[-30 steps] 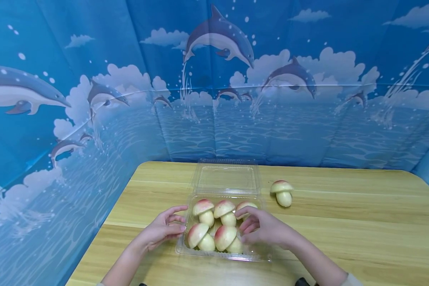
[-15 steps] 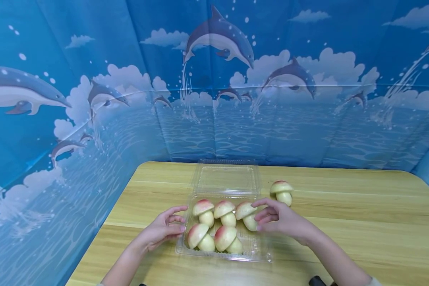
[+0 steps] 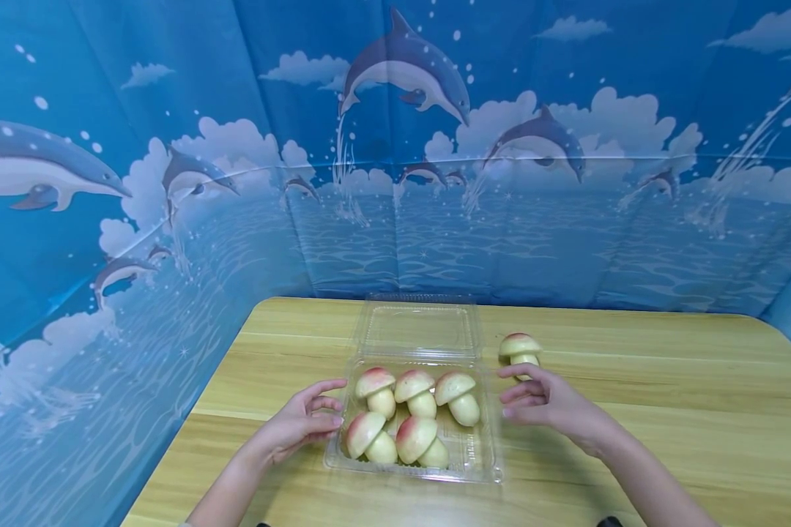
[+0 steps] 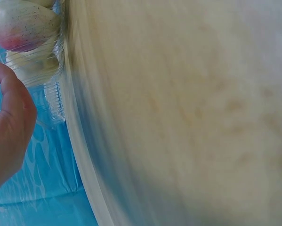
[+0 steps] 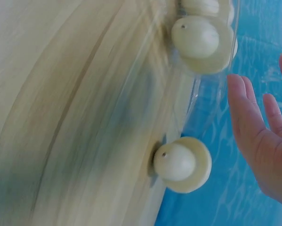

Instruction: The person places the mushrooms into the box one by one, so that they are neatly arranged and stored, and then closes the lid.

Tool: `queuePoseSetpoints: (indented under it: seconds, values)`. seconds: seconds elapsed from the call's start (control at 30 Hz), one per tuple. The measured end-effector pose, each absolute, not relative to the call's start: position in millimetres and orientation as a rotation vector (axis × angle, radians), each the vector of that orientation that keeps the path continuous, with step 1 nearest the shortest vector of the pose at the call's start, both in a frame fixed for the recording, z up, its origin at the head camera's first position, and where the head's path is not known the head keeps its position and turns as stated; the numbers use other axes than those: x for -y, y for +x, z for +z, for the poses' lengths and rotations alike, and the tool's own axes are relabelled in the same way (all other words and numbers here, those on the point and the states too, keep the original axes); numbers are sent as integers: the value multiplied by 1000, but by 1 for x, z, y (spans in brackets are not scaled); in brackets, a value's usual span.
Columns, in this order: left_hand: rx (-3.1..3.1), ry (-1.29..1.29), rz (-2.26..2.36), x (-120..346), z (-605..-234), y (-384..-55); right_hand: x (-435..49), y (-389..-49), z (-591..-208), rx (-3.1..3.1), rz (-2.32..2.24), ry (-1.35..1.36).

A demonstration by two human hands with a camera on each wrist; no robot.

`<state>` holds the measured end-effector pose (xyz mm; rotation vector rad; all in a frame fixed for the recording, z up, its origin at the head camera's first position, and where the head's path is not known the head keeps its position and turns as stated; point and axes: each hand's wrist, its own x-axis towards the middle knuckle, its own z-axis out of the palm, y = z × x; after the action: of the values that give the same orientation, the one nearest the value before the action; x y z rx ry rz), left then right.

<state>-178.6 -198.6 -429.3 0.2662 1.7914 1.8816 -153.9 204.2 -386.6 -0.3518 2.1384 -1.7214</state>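
A clear plastic clamshell box (image 3: 474, 457) lies on the table with its lid (image 3: 417, 329) folded back. Inside are several toy mushrooms, pale with reddish caps: three in the far row, among them the rightmost mushroom (image 3: 458, 399), and two in the near row, one being the front-left mushroom (image 3: 370, 439). At the box's left wall is my left hand (image 3: 299, 421), fingers loosely bent, fingertips right at the rim. My right hand (image 3: 550, 406) hovers right of the box, holding nothing, fingers relaxed. Just beyond it stands a loose mushroom (image 3: 519, 347), its stem partly hidden by the fingers.
The wooden table (image 3: 666, 395) carries the box and the loose mushroom. A blue curtain (image 3: 395, 219) printed with dolphins and waves rises behind the table's far edge and along its left side. A small dark object (image 3: 609, 521) shows at the bottom edge.
My right hand has let go of the far-row right mushroom, now lying in the box, and moved right, out of the box towards the loose mushroom. The left hand has stayed put.
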Motion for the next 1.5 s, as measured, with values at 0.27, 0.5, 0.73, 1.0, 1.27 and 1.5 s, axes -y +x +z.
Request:
queuePoseSetpoints:
  seconds: [0.27, 0.5, 0.73, 1.0, 1.27, 1.5]
  values:
    - [-1789, 267, 1882, 199, -429, -179, -221, -157, -391, -2151, -1724, -297]
    - [-1780, 274, 1879, 198, -428, -181, -241, -162, -389, -2166, -1759, -272]
    - [-1783, 260, 1884, 196, -427, -182, -255, -170, -396, -2224, -1765, -195]
    - [-1797, 250, 1883, 197, -427, -180, -258, -179, -408, -2287, -1763, -69]
    - [-1796, 247, 1884, 198, -427, -180, -261, -193, -420, -2284, -1801, 65]
    - [-1789, 249, 1884, 198, -428, -179, -264, -203, -428, -2271, -1797, 117]
